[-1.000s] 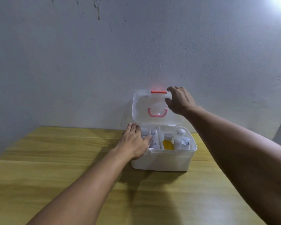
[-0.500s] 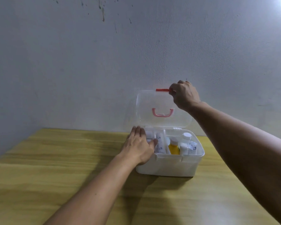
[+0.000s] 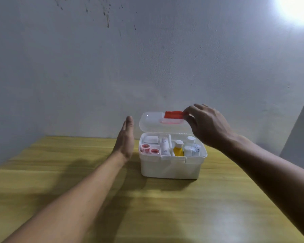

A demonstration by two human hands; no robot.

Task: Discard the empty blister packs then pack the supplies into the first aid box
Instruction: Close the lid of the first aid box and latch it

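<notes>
Your right hand (image 3: 208, 126) is up at the top edge of the clear lid (image 3: 152, 121) of the first aid box (image 3: 170, 166), fingers (image 3: 189, 111) pinched closed on the right end of the red latch (image 3: 173, 114). The lid stands tilted forward over the box, part way between open and closed. Your left hand (image 3: 125, 140) is flat and open, fingers straight and together, thumb edge up, holding nothing, just beside the left wall of the box; can't tell if it touches the box. The box is white, sits on the yellow wooden bench (image 3: 60, 172) near its far edge, close to the grey wall (image 3: 147, 58). Inside the box, top tray has compartments: two red-cored tape rolls (image 3: 149, 149) at front left, a white flat pad (image 3: 151, 139) in the compartment behind them, a white roll (image 3: 165, 146) standing in the narrow middle slot. Right section holds a yellow bottle (image 3: 178, 150) with white cap, upright, plus a white bottle (image 3: 190, 140) behind it and a printed white roll (image 3: 195, 150) to its right, all packed close together. Labels too blurred to read. Both forearms are bare and reach in from the bottom corners of the view. Arm shadows fall on the bench left of and in front of the box. Bright glare at the top right corner.
</notes>
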